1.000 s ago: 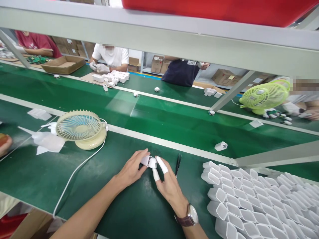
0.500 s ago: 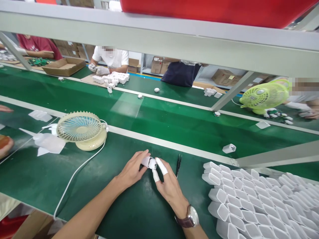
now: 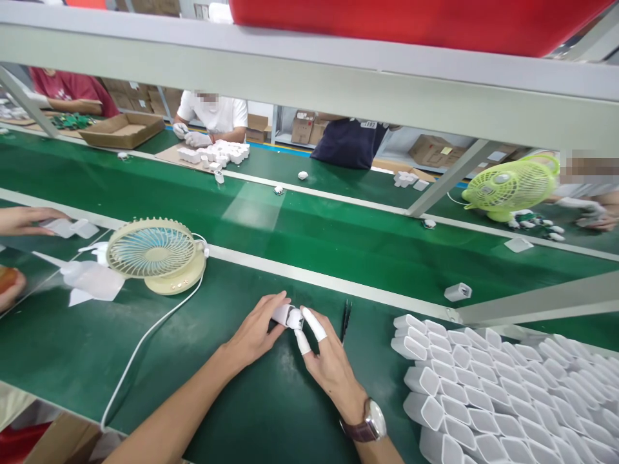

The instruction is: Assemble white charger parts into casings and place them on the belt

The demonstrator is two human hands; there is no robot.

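At the far left of the green worktop (image 3: 72, 348), a co-worker's hand (image 3: 24, 219) lies on some flat white pieces (image 3: 72, 227), well left of the cream desk fan (image 3: 153, 254). Just left of the cream desk fan lie loose white paper scraps (image 3: 89, 280). From the base of the cream desk fan a white cable (image 3: 140, 341) runs down to the near edge of the worktop.

To the right of the cream desk fan and nearer to the person, the left hand (image 3: 254, 332) rests on the worktop, its thumb and fingers pressed together around a small white charger part (image 3: 285, 314). The part is held just above the worktop, between the two hands. The right hand (image 3: 331, 364) meets it from the other side: the index finger and thumb, both in white finger cots (image 3: 314, 324), pinch the end of the part, and the other fingers are curled under. A brown wristwatch (image 3: 367, 422) sits on the right wrist.

Further right from the cream desk fan, black tweezers (image 3: 345, 319) lie on the worktop just beside the right hand. Beyond them, rows of white plastic shells (image 3: 483, 386) lie packed close together. One single white shell (image 3: 457, 292) lies on the conveyor belt (image 3: 338, 238) behind these rows, and a green fan (image 3: 507, 187) stands far right across the belt
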